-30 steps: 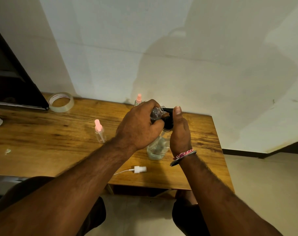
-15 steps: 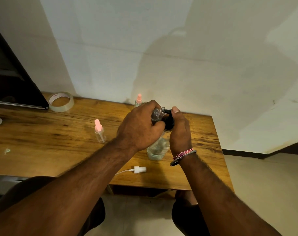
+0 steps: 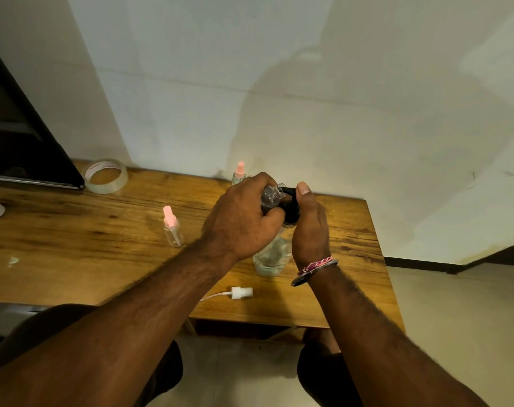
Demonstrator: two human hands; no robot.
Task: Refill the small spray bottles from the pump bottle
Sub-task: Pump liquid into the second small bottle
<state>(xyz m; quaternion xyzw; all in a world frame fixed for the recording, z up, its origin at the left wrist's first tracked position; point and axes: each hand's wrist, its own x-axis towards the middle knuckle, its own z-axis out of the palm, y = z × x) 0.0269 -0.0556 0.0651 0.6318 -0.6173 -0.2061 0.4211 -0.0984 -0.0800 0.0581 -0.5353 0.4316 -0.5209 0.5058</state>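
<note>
Pump bottle (image 3: 271, 255), clear, upright near the right end of the wooden table (image 3: 73, 245), about midway between front and back edges. Right hand (image 3: 310, 230) wrapped round its black pump head (image 3: 291, 208), thumb up on top. Left hand (image 3: 241, 221) curled round a small clear spray bottle (image 3: 271, 196), tilted, open neck at the pump spout, seemingly touching. Loose white sprayer cap (image 3: 241, 292) with tube toward the front edge. Two pink-capped spray bottles: one (image 3: 172, 227) mid-table, another (image 3: 239, 173) at the back edge. Tape roll (image 3: 105, 176) by the back left, beside a dark panel (image 3: 20, 142). Pale stained wall (image 3: 308, 98) behind, tiled floor (image 3: 455, 318) to the right.
</note>
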